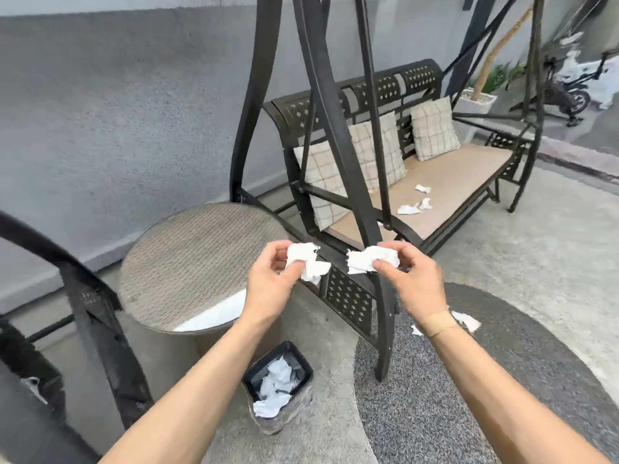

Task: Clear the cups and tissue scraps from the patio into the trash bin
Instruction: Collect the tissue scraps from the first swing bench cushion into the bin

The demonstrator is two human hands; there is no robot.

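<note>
Above the patio floor, at chest level: left hand [273,274] pinching 1 crumpled white tissue scrap [308,262] between thumb and fingertips; right hand [410,274] pinching a 2nd scrap [370,260] likewise, with the 2 pieces close together but apart. Below and slightly left of both hands: small dark trash bin [303,358], square in section, lined with a dark bag, already loaded with several white wads, hence part of the clearing judged done. Remaining on view: 3 scraps [415,204] on the tan seat cushion of the swing bench [469,172], plus a further torn piece [467,321] on the round speckled grey rug [502,380], partly hidden behind the right wrist. No cups visible anywhere; whether already binned or out of view, cannot tell. Round side table [201,262]: woven wicker top, free of litter, with a white patch along the near edge of uncertain nature. Materials: tissue thin, soft, ragged at the edges, light enough to drift if dropped from height; bench frame dark metal with diamond-pattern perforations; 3 checked fabric pillows [433,128] against the backrest; floor rough pale concrete. Estimated progress: roughly midway, pending release of both held scraps into the bin and collection of the bench and rug pieces.
</note>
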